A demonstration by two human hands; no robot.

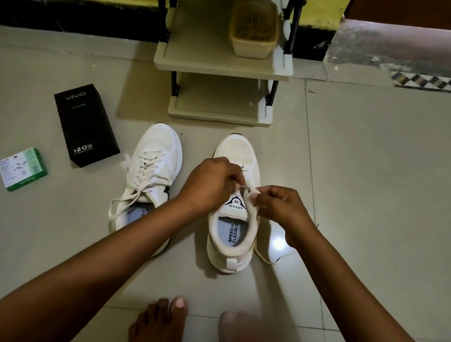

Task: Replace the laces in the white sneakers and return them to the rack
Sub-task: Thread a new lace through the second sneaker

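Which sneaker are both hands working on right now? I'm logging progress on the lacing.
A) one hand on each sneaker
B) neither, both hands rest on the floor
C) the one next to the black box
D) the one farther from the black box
D: the left hand and right hand both pinch lace over the tongue of the right-side sneaker, while the laced sneaker beside the black box lies untouched.

Glossy floor tiles (smooth), cloth-like sneakers

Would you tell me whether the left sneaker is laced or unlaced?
Laced: the left sneaker has lace crossing its eyelets, with the loose ends untied and trailing beside the opening.
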